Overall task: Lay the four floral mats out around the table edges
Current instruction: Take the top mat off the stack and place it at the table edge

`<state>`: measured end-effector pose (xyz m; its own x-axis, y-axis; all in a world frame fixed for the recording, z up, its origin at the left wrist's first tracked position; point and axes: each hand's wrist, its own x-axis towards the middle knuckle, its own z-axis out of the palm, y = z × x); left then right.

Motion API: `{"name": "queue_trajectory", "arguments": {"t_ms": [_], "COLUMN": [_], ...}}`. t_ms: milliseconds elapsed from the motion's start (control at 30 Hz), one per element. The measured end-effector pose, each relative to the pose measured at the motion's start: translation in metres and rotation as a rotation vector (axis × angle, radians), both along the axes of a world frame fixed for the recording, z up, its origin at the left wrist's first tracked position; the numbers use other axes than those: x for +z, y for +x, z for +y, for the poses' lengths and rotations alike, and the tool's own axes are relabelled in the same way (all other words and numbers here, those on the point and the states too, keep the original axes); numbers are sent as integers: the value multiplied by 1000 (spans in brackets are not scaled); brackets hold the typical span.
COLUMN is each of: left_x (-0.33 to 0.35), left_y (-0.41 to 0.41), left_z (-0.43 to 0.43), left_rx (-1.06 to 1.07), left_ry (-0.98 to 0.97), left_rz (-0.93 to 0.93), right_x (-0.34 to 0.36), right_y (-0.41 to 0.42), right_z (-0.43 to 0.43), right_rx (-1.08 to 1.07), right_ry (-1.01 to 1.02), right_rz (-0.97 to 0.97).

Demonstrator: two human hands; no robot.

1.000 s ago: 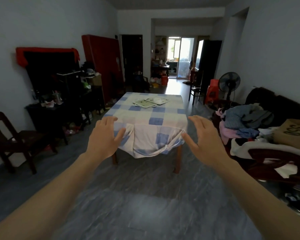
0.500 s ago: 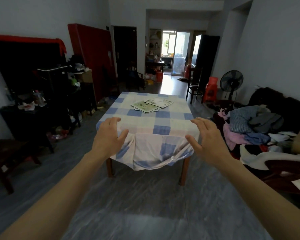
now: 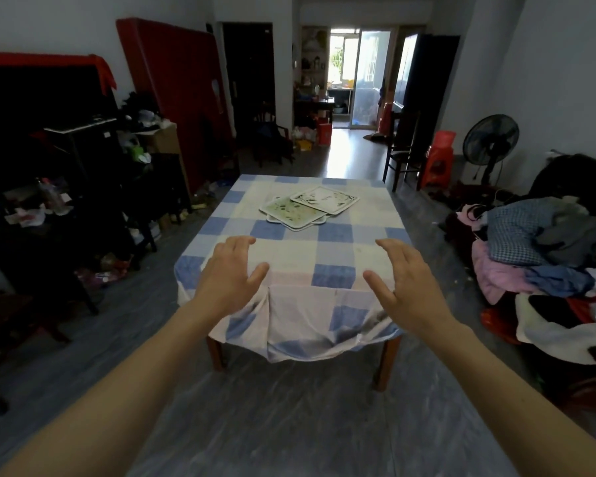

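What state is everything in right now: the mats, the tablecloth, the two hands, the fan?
Mats: stacked overlapping in the table's middle, not yet laid out.
Tablecloth: spread over the table, near edge hanging in folds.
Left hand: open, empty, short of the mats.
Right hand: open, empty, short of the mats.
Fan: upright by the right wall; running or not, unclear.

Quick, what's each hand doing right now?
Left hand: open, holding nothing.
Right hand: open, holding nothing.

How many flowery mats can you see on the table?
3 clearly, piled mid-table: a white mat on top, a green mat under it, an edge peeking below. More may be hidden.
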<state>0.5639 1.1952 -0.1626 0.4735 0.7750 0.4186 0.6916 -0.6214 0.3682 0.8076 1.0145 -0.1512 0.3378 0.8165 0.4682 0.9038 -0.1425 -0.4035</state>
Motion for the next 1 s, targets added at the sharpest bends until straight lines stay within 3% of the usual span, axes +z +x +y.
{"name": "queue_trajectory", "arguments": {"t_ms": [333,700,1000], "left_x": [29,-17,-6], "left_y": [122,192,227], "left_z": [144,306,467], "left_rx": [0,-42,-85], "left_ry": [36,19,90], "left_rz": [-17,-38,-103], "right_x": [10,-22,-10], "right_y": [129,198,230], "right_z": [153,304,442], "right_rx": [6,-41,-60], "right_ry": [71,0,18], "right_rz": [38,-11,-59]}}
